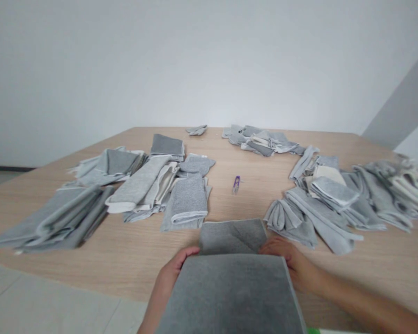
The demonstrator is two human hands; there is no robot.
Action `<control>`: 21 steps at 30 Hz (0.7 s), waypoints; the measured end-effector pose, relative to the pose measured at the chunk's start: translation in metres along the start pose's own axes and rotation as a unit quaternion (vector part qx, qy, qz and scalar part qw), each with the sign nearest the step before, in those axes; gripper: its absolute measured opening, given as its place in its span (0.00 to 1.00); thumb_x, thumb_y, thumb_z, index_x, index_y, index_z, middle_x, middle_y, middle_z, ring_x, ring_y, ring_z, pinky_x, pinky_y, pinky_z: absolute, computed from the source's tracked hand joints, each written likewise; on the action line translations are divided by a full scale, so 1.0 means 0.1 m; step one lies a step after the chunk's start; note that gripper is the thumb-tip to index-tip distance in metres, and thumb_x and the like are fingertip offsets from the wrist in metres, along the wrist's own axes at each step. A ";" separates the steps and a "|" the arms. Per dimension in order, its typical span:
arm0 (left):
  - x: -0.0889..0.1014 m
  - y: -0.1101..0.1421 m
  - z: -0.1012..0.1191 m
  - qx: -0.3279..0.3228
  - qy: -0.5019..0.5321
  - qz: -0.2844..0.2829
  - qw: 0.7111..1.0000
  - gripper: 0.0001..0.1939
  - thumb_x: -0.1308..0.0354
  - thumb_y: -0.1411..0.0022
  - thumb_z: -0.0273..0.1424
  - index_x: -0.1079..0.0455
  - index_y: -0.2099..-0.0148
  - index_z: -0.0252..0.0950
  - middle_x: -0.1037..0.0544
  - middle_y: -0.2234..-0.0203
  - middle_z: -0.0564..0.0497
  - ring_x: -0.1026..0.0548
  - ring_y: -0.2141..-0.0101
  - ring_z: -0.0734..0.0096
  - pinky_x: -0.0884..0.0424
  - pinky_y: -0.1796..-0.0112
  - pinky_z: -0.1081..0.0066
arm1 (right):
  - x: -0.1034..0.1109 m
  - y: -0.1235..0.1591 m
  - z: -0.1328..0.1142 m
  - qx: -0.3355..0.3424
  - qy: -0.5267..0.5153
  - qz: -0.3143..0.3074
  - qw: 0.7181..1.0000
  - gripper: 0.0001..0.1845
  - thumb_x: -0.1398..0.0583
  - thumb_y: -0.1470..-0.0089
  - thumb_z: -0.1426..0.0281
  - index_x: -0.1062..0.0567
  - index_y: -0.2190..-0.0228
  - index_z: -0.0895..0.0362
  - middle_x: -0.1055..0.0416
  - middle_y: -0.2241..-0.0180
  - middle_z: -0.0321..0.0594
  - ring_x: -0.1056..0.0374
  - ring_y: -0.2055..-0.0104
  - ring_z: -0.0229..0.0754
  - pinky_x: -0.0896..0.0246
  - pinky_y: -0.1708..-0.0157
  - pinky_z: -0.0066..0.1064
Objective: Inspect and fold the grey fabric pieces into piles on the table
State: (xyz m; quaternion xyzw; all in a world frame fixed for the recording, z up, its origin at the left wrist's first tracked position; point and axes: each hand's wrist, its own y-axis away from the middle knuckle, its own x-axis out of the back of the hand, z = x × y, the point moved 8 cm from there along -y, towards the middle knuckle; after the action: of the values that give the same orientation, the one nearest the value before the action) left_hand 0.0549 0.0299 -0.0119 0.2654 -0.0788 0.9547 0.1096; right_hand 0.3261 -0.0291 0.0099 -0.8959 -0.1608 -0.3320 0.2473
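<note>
A grey cloth (231, 278) lies at the near edge of the wooden table (132, 260), its far part flat and its near part raised towards me. My left hand (172, 273) holds the cloth's left edge with fingers curled over the fold. My right hand (292, 264) grips the right edge at the same fold line. Both hands are partly hidden behind the raised cloth.
Stacks of folded grey and white cloths (153, 185) lie to the left. Loose heaps of cloths (337, 199) spread on the right, with another pile (261, 139) at the back. Small purple snips (236, 184) rest in the middle. A white wall stands behind.
</note>
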 end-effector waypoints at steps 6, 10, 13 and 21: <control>-0.05 0.02 0.18 -0.112 0.049 0.002 0.992 0.16 0.37 0.46 0.29 0.23 0.53 0.45 0.17 0.61 0.52 0.19 0.61 0.64 0.23 0.60 0.70 | 0.05 0.04 -0.01 0.045 0.042 0.004 0.998 0.13 0.43 0.41 0.66 0.24 0.57 0.56 0.22 0.62 0.45 0.28 0.57 0.46 0.36 0.56 0.41; 0.00 0.26 0.54 -0.336 0.002 0.012 0.942 0.12 0.44 0.35 0.31 0.25 0.51 0.43 0.19 0.58 0.47 0.21 0.56 0.65 0.23 0.57 0.68 | 0.06 0.13 -0.06 0.130 0.197 -0.004 0.972 0.20 0.47 0.38 0.67 0.30 0.46 0.57 0.23 0.53 0.48 0.31 0.48 0.50 0.41 0.48 0.48; -0.02 0.42 0.64 -0.422 -0.070 -0.010 0.904 0.14 0.50 0.31 0.30 0.26 0.49 0.40 0.20 0.56 0.44 0.26 0.48 0.61 0.25 0.51 0.62 | 0.02 0.20 -0.14 0.174 0.277 -0.019 0.945 0.22 0.53 0.34 0.69 0.32 0.43 0.58 0.25 0.49 0.48 0.33 0.45 0.50 0.43 0.44 0.50; -0.32 0.74 0.48 -0.500 -0.335 -0.076 0.795 0.26 0.49 0.44 0.25 0.30 0.42 0.37 0.26 0.44 0.50 0.36 0.39 0.62 0.46 0.35 0.58 | -0.15 0.33 -0.17 0.127 0.288 -0.164 0.935 0.26 0.46 0.37 0.72 0.36 0.39 0.57 0.34 0.40 0.46 0.38 0.38 0.47 0.46 0.37 0.44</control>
State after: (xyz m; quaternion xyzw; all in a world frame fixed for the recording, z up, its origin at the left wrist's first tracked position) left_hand 0.0865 -0.0566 0.0056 0.4817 -0.5564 0.6226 0.2660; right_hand 0.3217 -0.0674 -0.0004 -0.6842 -0.2679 -0.5889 0.3365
